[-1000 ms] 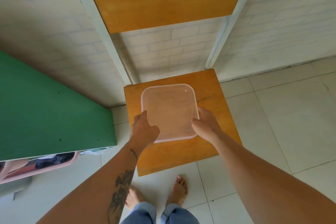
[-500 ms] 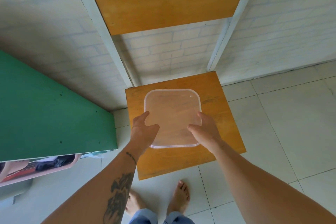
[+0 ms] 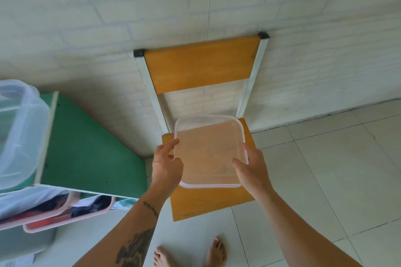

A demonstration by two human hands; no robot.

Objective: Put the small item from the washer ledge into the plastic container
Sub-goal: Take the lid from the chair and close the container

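Observation:
A clear square plastic container [image 3: 208, 149] is held above the orange seat of a wooden chair [image 3: 208, 201]. My left hand [image 3: 166, 167] grips its left edge, and my right hand [image 3: 252, 169] grips its right edge. The container looks empty. No washer ledge or small item shows in this view.
The chair has an orange backrest [image 3: 201, 63] and stands against a white brick wall. A green cabinet [image 3: 86, 154] stands to the left, with a translucent bin [image 3: 17, 134] on top and pink trays [image 3: 65, 217] of clothes below. My bare feet [image 3: 191, 253] stand on the tiled floor.
Both hands have lifted the container off the chair seat toward me. My head has tilted up, so the whole backrest and the bin at left have come into view.

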